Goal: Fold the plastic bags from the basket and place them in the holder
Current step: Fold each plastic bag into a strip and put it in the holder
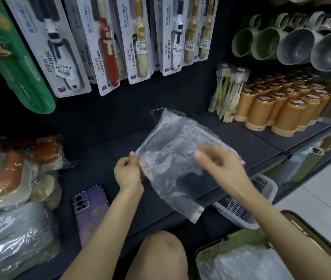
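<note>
A clear plastic bag (172, 150) lies spread over the dark shelf (100, 158), its lower end hanging past the front edge. My left hand (127, 171) pinches the bag's left edge between thumb and fingers. Over the bag's right half hovers my right hand (219, 164), blurred, with its fingers loosely bent and nothing gripped. At the bottom right a green basket (211, 251) holds more crumpled clear bags (243, 265). A white perforated holder (261, 190) sits below the shelf edge, behind my right forearm.
A purple phone (89, 207) lies on the shelf near my left forearm. Wrapped goods (15, 178) pile up at the left. Orange cups (281, 110) and toothbrush bundles stand at the right, with carded toothbrushes hanging above. My knee (160, 253) is below the shelf.
</note>
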{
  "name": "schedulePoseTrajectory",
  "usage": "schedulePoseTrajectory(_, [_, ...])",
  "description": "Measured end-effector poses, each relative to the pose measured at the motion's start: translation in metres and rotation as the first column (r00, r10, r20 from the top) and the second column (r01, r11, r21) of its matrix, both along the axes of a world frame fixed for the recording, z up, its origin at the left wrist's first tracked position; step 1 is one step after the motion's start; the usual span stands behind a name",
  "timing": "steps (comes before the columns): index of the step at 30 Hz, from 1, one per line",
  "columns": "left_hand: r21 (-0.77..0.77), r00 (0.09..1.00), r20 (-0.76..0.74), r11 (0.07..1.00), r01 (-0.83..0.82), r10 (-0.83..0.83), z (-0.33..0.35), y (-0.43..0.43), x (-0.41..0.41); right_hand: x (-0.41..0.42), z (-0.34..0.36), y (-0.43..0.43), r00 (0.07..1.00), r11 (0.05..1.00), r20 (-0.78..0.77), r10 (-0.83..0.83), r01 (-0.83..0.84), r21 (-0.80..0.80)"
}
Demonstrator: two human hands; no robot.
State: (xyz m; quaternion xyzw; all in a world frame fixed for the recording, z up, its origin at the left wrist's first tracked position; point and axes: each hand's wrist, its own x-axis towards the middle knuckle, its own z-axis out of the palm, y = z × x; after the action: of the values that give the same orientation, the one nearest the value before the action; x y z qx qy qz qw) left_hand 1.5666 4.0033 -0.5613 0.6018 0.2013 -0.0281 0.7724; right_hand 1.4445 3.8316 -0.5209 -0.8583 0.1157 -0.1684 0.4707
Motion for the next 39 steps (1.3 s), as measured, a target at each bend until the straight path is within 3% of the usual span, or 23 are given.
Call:
schedulePoseTrajectory(3, [0.037,1.0,0.002,0.999,-0.004,0.003,-0.008,0.002,-0.003,-0.023,-0.034,0.01,0.952,0.987,-0.287,0.105,-0.135,-0.087])
schedulePoseTrajectory(9, [-0.04,0.993,-0.087,0.996,0.078,-0.081,0.002,0.022,-0.009,-0.026,-0.067,-0.003,0.953,0.939,-0.27,0.139,-0.214,-0.27])
schedulePoseTrajectory(11, [-0.027,0.992,-0.091,0.996,0.085,-0.087,0.003,0.03,-0.008,-0.031,-0.07,-0.008,0.955,0.959,-0.245,0.165,-0.213,-0.187])
schedulePoseTrajectory(13, [0.017,0.991,-0.094,0.995,0.099,-0.097,0.002,0.035,-0.007,-0.037,-0.065,-0.015,0.965,0.984,-0.199,0.171,-0.176,-0.006])
schedulePoseTrajectory(16, [0.084,0.97,-0.127,0.972,0.218,-0.206,0.001,0.037,-0.008,-0.045,-0.055,-0.031,0.977,0.971,-0.149,0.151,-0.119,0.206])
schedulePoseTrajectory(19, [0.124,0.902,-0.183,0.901,0.415,-0.39,0.004,0.032,-0.018,-0.047,-0.054,-0.042,0.979,0.96,-0.156,0.134,-0.089,0.267])
schedulePoseTrajectory(22, [0.083,0.867,-0.189,0.872,0.482,-0.461,0.006,0.028,-0.028,-0.045,-0.054,-0.043,0.975,0.945,-0.172,0.139,-0.078,0.318])
schedulePoseTrajectory(31, [0.061,0.949,-0.038,0.947,0.315,-0.313,-0.002,0.032,-0.027,-0.048,-0.054,-0.056,0.973,0.882,-0.168,0.156,-0.061,0.467])
schedulePoseTrajectory(39, [0.321,0.952,0.123,0.919,0.228,-0.279,-0.006,0.039,-0.019,-0.051,-0.047,-0.102,0.954,0.749,-0.26,0.151,0.061,0.66])
